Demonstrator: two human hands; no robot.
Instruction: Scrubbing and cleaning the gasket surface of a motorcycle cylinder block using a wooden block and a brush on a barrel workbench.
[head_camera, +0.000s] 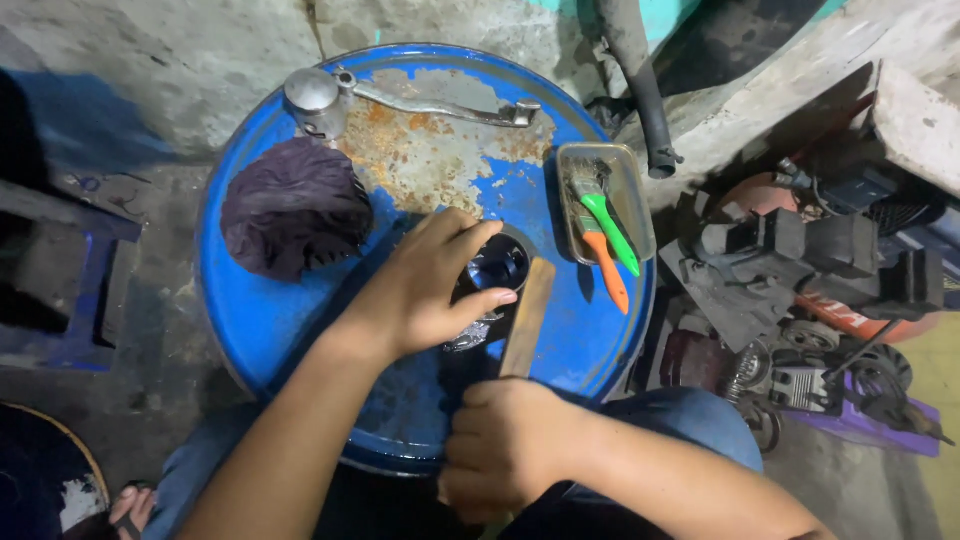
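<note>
One blue drum (270, 320), two brushes (600, 225), one metal tray (635, 200), one dark rag (295, 205), one wooden stick (527, 315).

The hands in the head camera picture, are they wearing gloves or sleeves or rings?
No gloves and no sleeves. The left hand and right hand are bare, and both forearms are uncovered as far as the picture shows. No ring, watch or bracelet shows. Blue jeans cover the knees below.
</note>
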